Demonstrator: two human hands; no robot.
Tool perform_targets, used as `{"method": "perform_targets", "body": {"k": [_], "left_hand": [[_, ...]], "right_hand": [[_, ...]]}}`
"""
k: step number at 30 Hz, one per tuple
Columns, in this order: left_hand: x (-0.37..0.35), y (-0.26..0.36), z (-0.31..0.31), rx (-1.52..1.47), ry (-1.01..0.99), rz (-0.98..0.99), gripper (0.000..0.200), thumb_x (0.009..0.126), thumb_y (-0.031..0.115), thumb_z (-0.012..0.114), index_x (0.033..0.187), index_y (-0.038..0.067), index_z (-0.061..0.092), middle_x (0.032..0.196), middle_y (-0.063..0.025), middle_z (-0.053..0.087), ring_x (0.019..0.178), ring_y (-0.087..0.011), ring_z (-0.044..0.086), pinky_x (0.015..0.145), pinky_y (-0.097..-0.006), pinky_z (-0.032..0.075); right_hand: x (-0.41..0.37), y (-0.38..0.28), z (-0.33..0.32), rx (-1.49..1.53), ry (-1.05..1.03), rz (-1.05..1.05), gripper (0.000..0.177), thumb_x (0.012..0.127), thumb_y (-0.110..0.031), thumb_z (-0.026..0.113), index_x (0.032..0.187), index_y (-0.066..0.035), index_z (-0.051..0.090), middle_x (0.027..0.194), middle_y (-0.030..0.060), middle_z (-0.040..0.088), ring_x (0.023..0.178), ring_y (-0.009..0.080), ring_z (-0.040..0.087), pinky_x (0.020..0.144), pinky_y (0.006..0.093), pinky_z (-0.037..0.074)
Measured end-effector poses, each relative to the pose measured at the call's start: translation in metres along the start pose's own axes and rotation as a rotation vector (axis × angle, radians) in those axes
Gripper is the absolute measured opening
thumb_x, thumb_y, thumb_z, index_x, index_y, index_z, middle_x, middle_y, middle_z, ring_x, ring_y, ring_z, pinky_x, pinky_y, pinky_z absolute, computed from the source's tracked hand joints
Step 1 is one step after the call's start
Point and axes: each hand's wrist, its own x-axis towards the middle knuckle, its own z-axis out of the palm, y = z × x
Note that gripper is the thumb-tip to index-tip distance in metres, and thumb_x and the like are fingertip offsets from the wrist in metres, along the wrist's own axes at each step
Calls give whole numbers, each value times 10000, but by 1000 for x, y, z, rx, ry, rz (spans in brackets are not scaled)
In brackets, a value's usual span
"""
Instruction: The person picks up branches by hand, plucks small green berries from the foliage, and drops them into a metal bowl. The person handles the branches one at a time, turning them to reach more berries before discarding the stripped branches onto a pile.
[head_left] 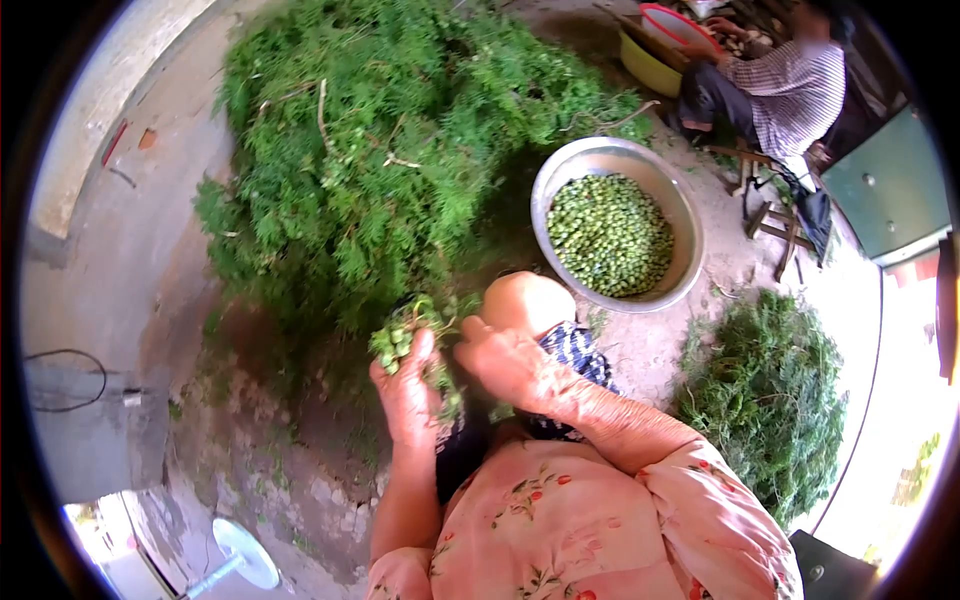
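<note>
Green sprig of feathery leaf with a cluster of small round fruits (400, 338), held up over the lap above the earth ground (180, 250): the left hand (408, 395) is closed around its stem from below, and the right hand (512, 365) sits just beside it, fingers narrowed to a pinch at the foliage; whether a fruit lies between them cannot be told. Round bowl of dull, dented silver metal (640, 160), set on the ground beyond the knee, filled well past half with smooth, pea-like green fruits (610, 235). Large heap of cut green branches (380, 140), soft and fern-like, with pale woody stems showing, spread from the bowl's left edge to the far ground. Smaller, darker heap of the same greenery (765, 390) lies at the right. Judged from this, a good share of fruit has been stripped, while the large heap suggests much remains. Second person in a striped shirt (790, 90) sits at the far right corner beside a yellow plastic basin (648, 65).
</note>
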Motion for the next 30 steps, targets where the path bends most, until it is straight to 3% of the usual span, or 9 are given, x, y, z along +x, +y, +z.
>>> {"method": "perform_targets", "body": {"k": [6, 8, 9, 10, 15, 17, 25, 27, 30], "left_hand": [[1, -2, -5, -53, -97, 8, 234, 731, -7, 709, 885, 74, 553, 793, -37, 617, 579, -108, 533, 471, -229, 428], [-2, 0, -1, -67, -112, 5, 139, 738, -12, 700, 815, 74, 623, 769, -30, 630, 574, -92, 532, 470, -225, 429], [0, -1, -2, -61, -135, -3, 139, 738, -9, 701, 818, 74, 623, 775, -30, 631, 577, -92, 533, 470, -222, 428], [3, -2, -5, -54, -154, -10, 141, 737, -6, 703, 821, 74, 623, 780, -30, 632, 580, -91, 534, 471, -218, 426], [4, -8, -7, -19, -111, 1, 150, 745, 21, 705, 872, 63, 635, 816, -32, 640, 607, -94, 544, 490, -205, 417], [1, -4, -3, 20, -147, 2, 169, 733, 6, 710, 861, 62, 616, 823, -37, 640, 632, -103, 553, 515, -229, 439], [2, -3, -8, -30, -357, 25, 141, 743, 6, 697, 870, 59, 667, 854, -60, 667, 604, -97, 557, 548, -233, 452], [6, -5, -14, -9, -374, 29, 134, 744, 14, 700, 869, 54, 674, 843, -53, 670, 608, -91, 564, 544, -228, 452], [5, -5, -13, 18, -386, 13, 125, 744, 15, 700, 859, 59, 677, 827, -45, 671, 615, -89, 572, 546, -225, 456]], "right_hand": [[-4, 49, -13, 33, 444, -118, 91, 637, -68, 570, 719, -89, 604, 666, 72, 535, 686, 244, 542, 598, 354, 480], [-18, 76, -37, 5, 399, 29, 168, 682, -43, 621, 850, -48, 634, 824, 110, 590, 762, 280, 580, 683, 348, 497], [-25, 100, -30, 156, 575, 184, 143, 707, -24, 630, 849, -41, 634, 825, 122, 596, 760, 287, 586, 703, 350, 501], [-25, 103, -47, 77, 528, 371, 182, 694, 8, 642, 870, -37, 638, 847, 133, 597, 787, 278, 595, 717, 343, 503], [-54, 165, -71, -20, 602, 594, 313, 784, -66, 627, 1094, -52, 589, 1164, 151, 538, 975, 281, 592, 868, 342, 491], [-65, 179, -72, -189, 669, 524, 288, 754, -22, 599, 1041, -50, 598, 1155, 216, 519, 996, 378, 544, 848, 400, 458], [-39, 149, -76, -45, 822, 470, 143, 755, -53, 591, 886, -22, 640, 914, 154, 601, 823, 325, 589, 743, 362, 465], [-38, 149, -78, 32, 820, 601, 143, 752, -54, 598, 885, -33, 646, 871, 149, 606, 796, 314, 593, 721, 350, 470], [-25, 128, -73, 296, 748, 434, 177, 730, -37, 632, 906, -52, 650, 881, 135, 623, 827, 278, 608, 744, 334, 478]]}}
